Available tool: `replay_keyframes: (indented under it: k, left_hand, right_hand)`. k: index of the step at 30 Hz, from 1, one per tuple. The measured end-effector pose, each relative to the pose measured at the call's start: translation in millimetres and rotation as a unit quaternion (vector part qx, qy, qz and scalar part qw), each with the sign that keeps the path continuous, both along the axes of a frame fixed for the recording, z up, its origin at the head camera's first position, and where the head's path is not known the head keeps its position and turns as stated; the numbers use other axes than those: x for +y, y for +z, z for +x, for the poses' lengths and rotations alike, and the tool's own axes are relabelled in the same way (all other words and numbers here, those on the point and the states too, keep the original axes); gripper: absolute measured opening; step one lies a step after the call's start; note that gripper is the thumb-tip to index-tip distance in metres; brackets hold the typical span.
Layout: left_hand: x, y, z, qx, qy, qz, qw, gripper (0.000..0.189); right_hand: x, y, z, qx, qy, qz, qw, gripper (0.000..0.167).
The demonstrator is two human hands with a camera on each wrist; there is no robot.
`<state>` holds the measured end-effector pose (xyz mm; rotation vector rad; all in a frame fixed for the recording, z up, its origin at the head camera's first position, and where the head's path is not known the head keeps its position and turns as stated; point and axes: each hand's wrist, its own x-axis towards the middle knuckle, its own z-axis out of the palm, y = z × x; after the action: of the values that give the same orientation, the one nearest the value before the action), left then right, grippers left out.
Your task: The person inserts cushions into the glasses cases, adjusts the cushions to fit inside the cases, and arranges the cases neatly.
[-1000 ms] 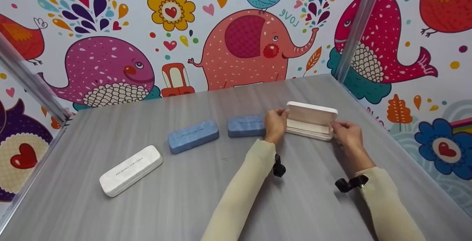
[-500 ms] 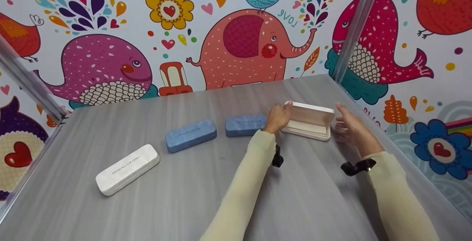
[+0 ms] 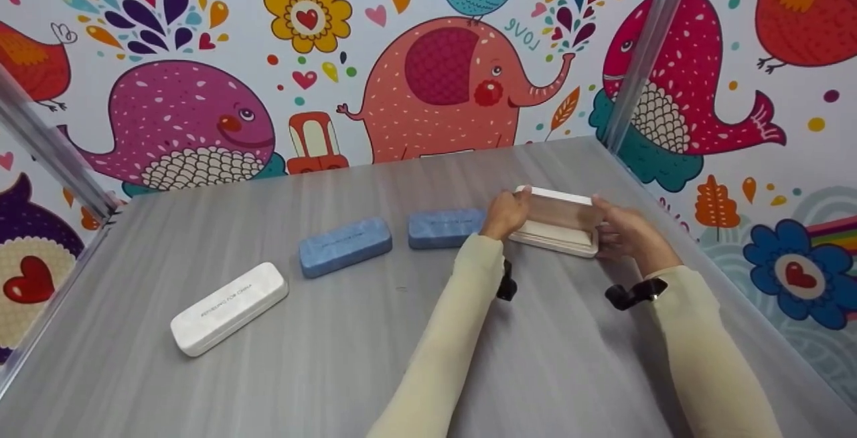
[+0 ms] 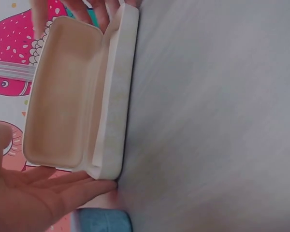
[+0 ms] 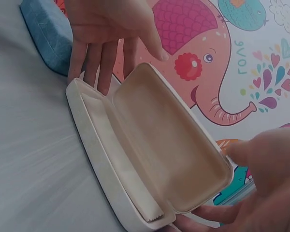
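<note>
A white glasses case point(image 3: 557, 237) stands with its lid raised at the right back of the table, showing its beige lining point(image 5: 169, 145). A folded pale cloth with a zigzag end point(image 5: 121, 159) lies in its base. My left hand point(image 4: 34, 198) is at the case's left end, its straight fingers point(image 4: 72, 191) along that end and the thumb lifted. At the opposite end, my right hand point(image 3: 629, 230) has its thumb by the lid's upper corner and its extended fingers point(image 5: 217, 212) beside the hinge end. The left hand partly covers a blue glasses case point(image 3: 442, 229).
Another blue glasses case point(image 3: 345, 247) lies further left, lid down. A closed white glasses case point(image 3: 231, 309) with printed lettering rests at the left front. Patterned walls point(image 3: 321, 83) border the grey table point(image 3: 321, 371) at the back and sides.
My right hand pulled away rightward from the case, fingers spread, then came back to its right end. My left hand stayed at the left end with only a slight shift.
</note>
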<state>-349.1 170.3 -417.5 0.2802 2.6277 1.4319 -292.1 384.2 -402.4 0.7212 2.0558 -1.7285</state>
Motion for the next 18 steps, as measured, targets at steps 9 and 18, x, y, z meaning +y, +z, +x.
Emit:
replay_keyframes:
  k: [9, 18]
  left_hand:
    - [-1.5, 0.4, 0.4, 0.042, 0.037, 0.008, 0.9984, 0.039]
    - [-3.3, 2.8, 3.5, 0.036, 0.044, 0.011, 0.9983, 0.035]
  right_hand:
    - [15.5, -17.0, -15.8, 0.0, 0.016, -0.019, 0.9997, 0.093]
    - [1.0, 2.9, 4.0, 0.011, 0.047, -0.039, 0.998, 0.083]
